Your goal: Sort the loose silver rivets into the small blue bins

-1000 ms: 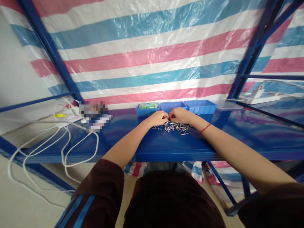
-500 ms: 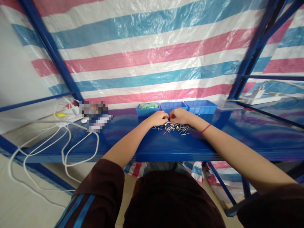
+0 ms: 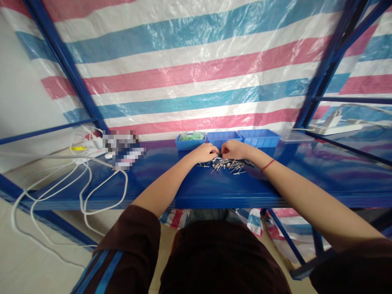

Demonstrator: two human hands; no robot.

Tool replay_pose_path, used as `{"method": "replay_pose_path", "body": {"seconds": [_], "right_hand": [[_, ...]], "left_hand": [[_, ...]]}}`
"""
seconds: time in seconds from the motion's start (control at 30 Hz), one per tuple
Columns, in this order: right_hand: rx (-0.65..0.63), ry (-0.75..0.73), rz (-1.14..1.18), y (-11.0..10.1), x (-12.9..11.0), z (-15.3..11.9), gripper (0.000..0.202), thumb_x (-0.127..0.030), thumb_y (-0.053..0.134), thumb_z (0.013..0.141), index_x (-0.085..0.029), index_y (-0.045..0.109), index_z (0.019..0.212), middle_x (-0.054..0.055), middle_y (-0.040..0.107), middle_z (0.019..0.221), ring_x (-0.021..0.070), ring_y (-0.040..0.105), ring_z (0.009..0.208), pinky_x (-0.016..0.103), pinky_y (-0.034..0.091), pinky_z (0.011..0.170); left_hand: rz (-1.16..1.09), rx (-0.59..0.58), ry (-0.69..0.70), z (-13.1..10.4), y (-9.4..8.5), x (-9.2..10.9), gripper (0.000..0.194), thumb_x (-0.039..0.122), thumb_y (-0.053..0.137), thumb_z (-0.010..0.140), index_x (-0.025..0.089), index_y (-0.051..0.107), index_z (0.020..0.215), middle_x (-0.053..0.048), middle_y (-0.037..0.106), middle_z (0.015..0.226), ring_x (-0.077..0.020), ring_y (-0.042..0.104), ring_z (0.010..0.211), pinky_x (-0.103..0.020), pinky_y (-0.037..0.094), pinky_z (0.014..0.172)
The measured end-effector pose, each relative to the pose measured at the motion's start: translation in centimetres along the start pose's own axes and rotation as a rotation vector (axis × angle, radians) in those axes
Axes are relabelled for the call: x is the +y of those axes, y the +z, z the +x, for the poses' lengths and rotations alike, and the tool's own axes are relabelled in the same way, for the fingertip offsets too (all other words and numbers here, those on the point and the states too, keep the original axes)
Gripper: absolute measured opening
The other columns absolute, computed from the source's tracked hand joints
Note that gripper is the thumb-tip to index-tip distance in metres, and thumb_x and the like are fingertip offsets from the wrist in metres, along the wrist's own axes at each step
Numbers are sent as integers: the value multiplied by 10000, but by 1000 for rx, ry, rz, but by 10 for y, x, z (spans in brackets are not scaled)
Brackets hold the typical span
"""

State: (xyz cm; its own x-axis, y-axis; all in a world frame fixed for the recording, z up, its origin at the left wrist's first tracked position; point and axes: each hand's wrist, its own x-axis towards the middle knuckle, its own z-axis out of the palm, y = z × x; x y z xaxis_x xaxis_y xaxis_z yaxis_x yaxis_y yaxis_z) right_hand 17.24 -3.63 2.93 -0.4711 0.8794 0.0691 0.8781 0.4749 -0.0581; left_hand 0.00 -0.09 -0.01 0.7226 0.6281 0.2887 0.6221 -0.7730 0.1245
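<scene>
A loose pile of small silver rivets (image 3: 228, 165) lies on the blue metal shelf (image 3: 214, 185). My left hand (image 3: 203, 152) and my right hand (image 3: 234, 149) meet at the pile's far edge, fingers curled and pinched close together over the rivets. Each seems to pinch a small piece, though the fingers hide what is between them. A red string circles my right wrist.
Three blue bins (image 3: 228, 137) stand in a row behind the pile; the left one (image 3: 190, 140) holds green parts. A clear tray (image 3: 295, 136) sits to their right. White cables (image 3: 82, 183) loop over the shelf's left side. A striped tarp hangs behind.
My right hand has shifted slightly up and away from the left; otherwise both hands stay at the rivet pile.
</scene>
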Motion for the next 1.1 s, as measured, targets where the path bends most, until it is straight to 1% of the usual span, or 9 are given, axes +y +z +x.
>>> {"method": "replay_pose_path", "body": {"seconds": [0.17, 0.33, 0.5, 0.63, 0.8, 1.1], "right_hand": [[12, 35, -77, -3, -3, -3, 243, -291, 546, 739, -136, 716, 817, 115, 712, 833, 215, 645, 784, 254, 414, 640], [45, 23, -113, -1, -4, -2, 251, -297, 534, 734, -144, 721, 802, 128, 711, 813, 232, 646, 775, 273, 418, 631], [117, 44, -108, -2, -3, -4, 265, -317, 532, 741, -150, 724, 815, 124, 711, 824, 234, 646, 796, 271, 421, 633], [75, 92, -116, -4, -4, -6, 318, -380, 521, 754, -137, 726, 763, 147, 704, 781, 252, 650, 774, 283, 420, 615], [50, 88, -127, -3, -8, -6, 305, -337, 511, 745, -125, 729, 776, 165, 706, 792, 246, 652, 762, 282, 416, 607], [76, 148, -143, -3, -9, -8, 311, -318, 531, 705, -122, 725, 848, 178, 700, 870, 273, 646, 819, 309, 444, 655]], "left_hand": [[-8, -1, -9, -1, -1, 2, 301, 159, 482, 787, 146, 689, 1005, -73, 673, 966, -159, 609, 896, -260, 455, 871], [-5, 8, 2, -2, -2, 2, 307, 163, 479, 783, 159, 690, 1006, -66, 676, 951, -159, 609, 879, -265, 459, 860], [-1, -2, 1, -1, -2, 1, 309, 177, 473, 790, 163, 690, 1010, -70, 673, 962, -166, 606, 898, -274, 448, 877], [-30, 5, 13, -1, -1, 0, 301, 159, 476, 783, 155, 694, 991, -73, 682, 971, -171, 610, 913, -280, 447, 885], [-11, -1, 3, -1, -1, 1, 306, 164, 481, 786, 146, 690, 1008, -81, 678, 980, -166, 614, 916, -264, 449, 881], [-6, -19, 4, -1, -2, 2, 316, 177, 473, 796, 138, 683, 1029, -93, 669, 995, -177, 612, 933, -278, 442, 897]]}}
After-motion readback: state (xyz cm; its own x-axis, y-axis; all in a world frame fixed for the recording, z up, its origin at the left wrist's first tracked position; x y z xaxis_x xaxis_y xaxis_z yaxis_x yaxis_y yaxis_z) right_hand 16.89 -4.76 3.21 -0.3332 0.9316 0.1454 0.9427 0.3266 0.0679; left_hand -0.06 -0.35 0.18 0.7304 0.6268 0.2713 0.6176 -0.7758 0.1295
